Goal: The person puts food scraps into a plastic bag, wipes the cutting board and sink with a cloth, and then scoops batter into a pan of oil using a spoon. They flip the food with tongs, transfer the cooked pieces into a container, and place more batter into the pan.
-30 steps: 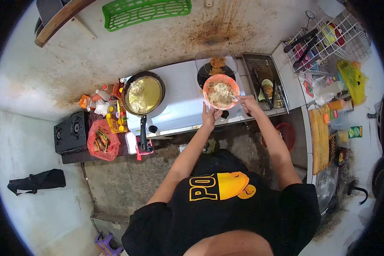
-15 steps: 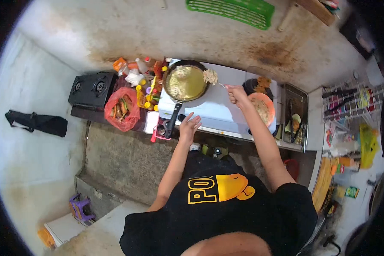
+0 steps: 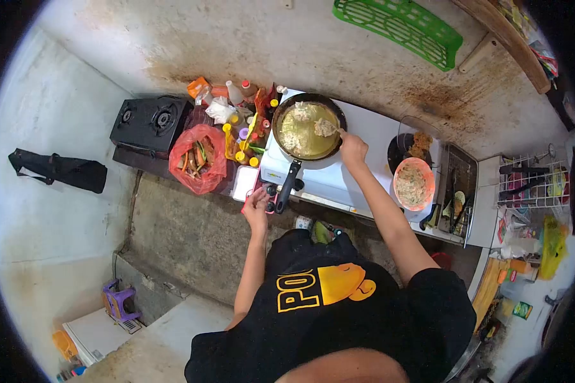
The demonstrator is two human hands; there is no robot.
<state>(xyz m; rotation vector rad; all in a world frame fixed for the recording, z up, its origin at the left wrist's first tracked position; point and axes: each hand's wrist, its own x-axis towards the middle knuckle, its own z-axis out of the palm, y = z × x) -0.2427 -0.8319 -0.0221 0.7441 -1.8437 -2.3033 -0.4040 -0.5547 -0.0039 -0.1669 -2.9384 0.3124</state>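
Note:
My right hand is closed on a spoon, whose handle shows only briefly past the fingers. The spoon's end, with a lump of pale batter, is over the dark frying pan. Yellowish oil fills the pan, and other pale clumps lie in it. Left of the pan's black handle, my left hand is by the stove's front knobs and a pink-edged item, its fingers loosely apart. An orange bowl of batter stands right of my right forearm, beside a dark plate of browned fried pieces.
A red plastic bag of vegetables and several bottles stand left of the white stove. Farther left is a black two-burner stove. The sink lies at the right end, and a green rack hangs on the wall.
My right hand has brought the loaded spoon from the pan's right side in over the oil. More pale clumps show in the pan. My left hand has shifted left of the pan handle.

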